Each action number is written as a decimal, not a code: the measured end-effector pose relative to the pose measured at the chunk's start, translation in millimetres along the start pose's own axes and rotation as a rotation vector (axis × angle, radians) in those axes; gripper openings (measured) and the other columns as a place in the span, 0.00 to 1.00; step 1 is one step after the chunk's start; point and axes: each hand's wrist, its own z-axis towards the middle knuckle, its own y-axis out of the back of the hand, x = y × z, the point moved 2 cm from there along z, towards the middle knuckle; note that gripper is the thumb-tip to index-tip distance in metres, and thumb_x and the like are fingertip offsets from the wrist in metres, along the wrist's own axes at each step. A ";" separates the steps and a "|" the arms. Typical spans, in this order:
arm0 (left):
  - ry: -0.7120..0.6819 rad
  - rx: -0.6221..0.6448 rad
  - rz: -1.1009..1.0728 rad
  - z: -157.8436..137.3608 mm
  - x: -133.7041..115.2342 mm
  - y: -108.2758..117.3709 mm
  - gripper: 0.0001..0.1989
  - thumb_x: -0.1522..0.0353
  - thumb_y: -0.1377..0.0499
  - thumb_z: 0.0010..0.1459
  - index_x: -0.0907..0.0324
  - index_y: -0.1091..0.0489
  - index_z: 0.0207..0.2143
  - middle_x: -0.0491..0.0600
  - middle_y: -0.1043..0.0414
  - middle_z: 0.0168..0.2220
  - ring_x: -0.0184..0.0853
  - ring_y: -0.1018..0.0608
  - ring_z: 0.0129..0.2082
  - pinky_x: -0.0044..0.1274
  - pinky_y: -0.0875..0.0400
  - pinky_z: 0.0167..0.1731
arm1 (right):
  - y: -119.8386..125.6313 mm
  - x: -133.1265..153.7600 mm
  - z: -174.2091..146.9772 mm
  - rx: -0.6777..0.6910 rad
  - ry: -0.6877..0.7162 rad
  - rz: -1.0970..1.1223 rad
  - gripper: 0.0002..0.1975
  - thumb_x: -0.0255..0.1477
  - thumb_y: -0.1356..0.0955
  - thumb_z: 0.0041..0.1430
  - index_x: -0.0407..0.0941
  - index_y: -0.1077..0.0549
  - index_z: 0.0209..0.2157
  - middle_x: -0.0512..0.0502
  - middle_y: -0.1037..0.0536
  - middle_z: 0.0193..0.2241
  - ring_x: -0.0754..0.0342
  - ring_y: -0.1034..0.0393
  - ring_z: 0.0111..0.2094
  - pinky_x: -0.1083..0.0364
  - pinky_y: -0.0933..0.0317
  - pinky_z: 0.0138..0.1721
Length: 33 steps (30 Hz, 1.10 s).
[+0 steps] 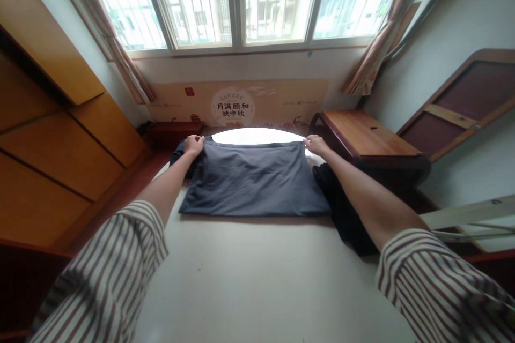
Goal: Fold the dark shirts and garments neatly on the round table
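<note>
A dark grey garment (257, 179) lies folded into a wide panel on the white table (249, 278), its near edge straight and its surface lightly wrinkled. At its far left corner my left hand (194, 145) is closed, fingers pinching the cloth. The far right corner is pinched between the fingertips of my right hand (316, 145). Between the two hands the far edge is stretched nearly straight. Whether it is a shirt or another kind of clothing, I cannot tell.
Black cloth (352, 220) lies on the right side of the table, under my right forearm. More dark cloth (179, 154) sits beside my left hand. A wooden desk (366, 131) stands at the back right, and wooden cabinets (44, 155) line the left. Windows (277, 0) are ahead.
</note>
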 end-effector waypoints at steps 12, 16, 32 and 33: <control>-0.770 0.473 0.339 -152.2 -16.2 -43.5 0.12 0.63 0.43 0.65 0.61 0.28 0.46 0.55 0.26 0.45 0.40 0.24 0.45 0.30 0.28 0.47 | -23.9 62.1 -214.7 0.289 0.853 -0.382 0.13 0.35 0.30 0.62 0.41 0.26 0.43 0.38 0.24 0.41 0.45 0.29 0.42 0.51 0.36 0.43; -0.727 0.538 0.435 -175.9 -22.2 -57.6 0.12 0.73 0.48 0.65 0.62 0.29 0.48 0.58 0.27 0.48 0.41 0.24 0.48 0.31 0.27 0.49 | -43.6 64.8 -232.3 0.279 0.842 -0.499 0.09 0.28 0.32 0.63 0.39 0.27 0.43 0.37 0.24 0.43 0.45 0.31 0.44 0.52 0.37 0.43; -0.530 0.552 0.370 -202.5 -45.5 -49.7 0.12 0.77 0.46 0.64 0.61 0.26 0.45 0.55 0.23 0.47 0.38 0.21 0.47 0.31 0.26 0.50 | -68.6 95.3 -292.2 0.279 0.907 -0.615 0.09 0.17 0.37 0.60 0.37 0.25 0.37 0.37 0.24 0.35 0.45 0.29 0.38 0.51 0.38 0.36; -0.600 0.582 0.343 -213.0 -41.8 -40.7 0.14 0.79 0.47 0.63 0.60 0.26 0.46 0.55 0.22 0.47 0.38 0.21 0.48 0.32 0.27 0.52 | -65.8 96.8 -307.6 0.301 0.943 -0.589 0.08 0.18 0.36 0.59 0.37 0.25 0.37 0.37 0.24 0.34 0.45 0.29 0.37 0.51 0.37 0.35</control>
